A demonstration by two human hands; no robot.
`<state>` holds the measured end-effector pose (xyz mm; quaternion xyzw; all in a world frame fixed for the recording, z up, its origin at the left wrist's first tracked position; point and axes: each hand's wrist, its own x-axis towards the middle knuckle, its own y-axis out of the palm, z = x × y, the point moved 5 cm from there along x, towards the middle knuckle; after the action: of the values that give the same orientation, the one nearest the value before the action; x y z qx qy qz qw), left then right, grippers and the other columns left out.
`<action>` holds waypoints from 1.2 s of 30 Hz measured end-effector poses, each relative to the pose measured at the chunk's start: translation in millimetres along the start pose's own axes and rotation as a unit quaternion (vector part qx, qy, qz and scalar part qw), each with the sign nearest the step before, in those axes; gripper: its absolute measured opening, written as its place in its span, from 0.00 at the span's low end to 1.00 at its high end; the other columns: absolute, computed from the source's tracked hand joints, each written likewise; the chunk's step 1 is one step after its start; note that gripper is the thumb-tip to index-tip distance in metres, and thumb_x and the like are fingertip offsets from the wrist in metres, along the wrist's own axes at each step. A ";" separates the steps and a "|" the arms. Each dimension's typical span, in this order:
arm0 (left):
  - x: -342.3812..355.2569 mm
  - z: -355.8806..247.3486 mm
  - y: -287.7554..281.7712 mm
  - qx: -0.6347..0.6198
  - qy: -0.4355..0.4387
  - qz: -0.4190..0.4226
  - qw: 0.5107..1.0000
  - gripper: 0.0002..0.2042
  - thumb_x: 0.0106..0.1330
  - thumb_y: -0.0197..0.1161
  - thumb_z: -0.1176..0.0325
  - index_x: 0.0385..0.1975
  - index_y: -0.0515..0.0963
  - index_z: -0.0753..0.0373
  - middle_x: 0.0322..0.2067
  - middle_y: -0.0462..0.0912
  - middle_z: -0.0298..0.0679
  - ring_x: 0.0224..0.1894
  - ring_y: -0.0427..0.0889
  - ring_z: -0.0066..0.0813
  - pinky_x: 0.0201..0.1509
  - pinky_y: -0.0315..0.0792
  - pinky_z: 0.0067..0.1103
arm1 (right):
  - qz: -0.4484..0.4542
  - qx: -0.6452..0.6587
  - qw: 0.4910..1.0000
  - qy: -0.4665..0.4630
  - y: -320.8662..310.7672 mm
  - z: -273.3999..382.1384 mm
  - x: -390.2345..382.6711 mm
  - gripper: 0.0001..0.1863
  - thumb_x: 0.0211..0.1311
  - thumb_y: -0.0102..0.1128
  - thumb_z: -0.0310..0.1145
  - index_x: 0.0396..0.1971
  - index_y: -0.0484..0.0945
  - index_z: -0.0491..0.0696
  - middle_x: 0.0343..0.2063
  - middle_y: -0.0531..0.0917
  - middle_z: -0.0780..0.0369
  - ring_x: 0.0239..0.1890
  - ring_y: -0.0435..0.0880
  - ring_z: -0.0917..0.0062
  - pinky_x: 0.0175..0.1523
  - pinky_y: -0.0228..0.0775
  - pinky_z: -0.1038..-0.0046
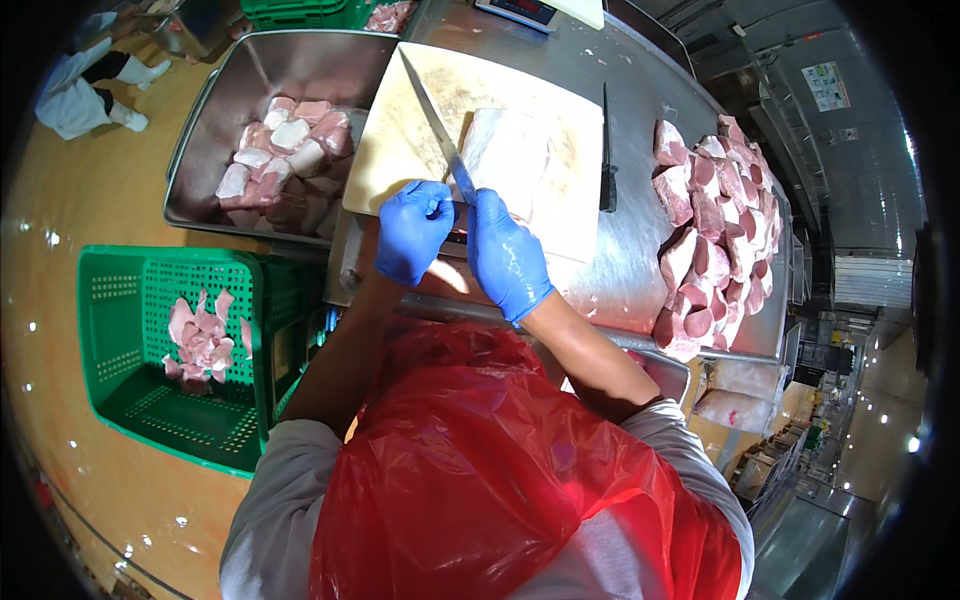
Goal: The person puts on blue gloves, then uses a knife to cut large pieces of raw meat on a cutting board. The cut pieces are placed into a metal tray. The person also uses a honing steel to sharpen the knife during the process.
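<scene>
My right hand [505, 250], in a blue glove, is closed round the handle of a long knife [432, 115]. The blade points away and to the left over the pale cutting board [410, 130]. Close to its left, my gloved left hand [413, 232] is curled shut near the board's front edge; whether anything is between its fingers is hidden. A large pale slab of meat [508, 150] with a whitish top lies on the board, just beyond my right hand and beside the blade.
Left of the board stands a deep metal tub [205, 150] holding meat chunks [285, 150]. Below it, a green perforated crate [120, 330] holds trimmings [203, 340]. A slim black-handled tool [608, 185] and a large heap of meat pieces [715, 230] lie on the metal table [640, 80].
</scene>
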<state>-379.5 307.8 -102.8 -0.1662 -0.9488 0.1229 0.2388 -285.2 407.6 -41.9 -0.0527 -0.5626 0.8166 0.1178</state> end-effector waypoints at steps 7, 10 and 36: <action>-13.0 10.4 -2.1 -0.014 0.043 -0.031 0.998 0.06 0.52 0.68 0.83 0.26 0.80 0.67 0.26 0.81 0.40 0.25 0.79 0.25 0.30 0.75 0.22 | 0.204 -0.156 0.963 0.077 -16.4 -49.2 -66.9 0.11 0.69 0.44 0.30 0.48 0.61 0.45 0.34 0.83 0.43 0.32 0.84 0.44 0.35 0.77 0.47; -11.1 5.0 -18.9 -0.021 -0.016 -0.070 0.997 0.06 0.51 0.68 0.80 0.23 0.77 0.62 0.23 0.78 0.41 0.26 0.79 0.37 0.32 0.75 0.29 | 0.239 -0.230 0.942 0.041 -48.1 -75.2 -92.8 0.14 0.67 0.47 0.27 0.51 0.64 0.45 0.33 0.84 0.48 0.31 0.87 0.51 0.33 0.79 0.54; -55.0 -33.9 52.3 0.089 0.085 0.040 0.992 0.09 0.55 0.72 0.75 0.36 0.84 0.63 0.38 0.85 0.42 0.43 0.86 0.40 0.46 0.80 0.29 | 0.137 -0.164 0.973 -0.089 -50.8 -112.2 -57.2 0.18 0.60 0.56 0.27 0.50 0.68 0.52 0.38 0.81 0.54 0.34 0.87 0.58 0.33 0.80 0.59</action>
<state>-303.6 340.2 -112.8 -0.1925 -0.9028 0.2013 0.3276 -198.6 512.2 -37.8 -0.0749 -0.6849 0.7226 -0.0557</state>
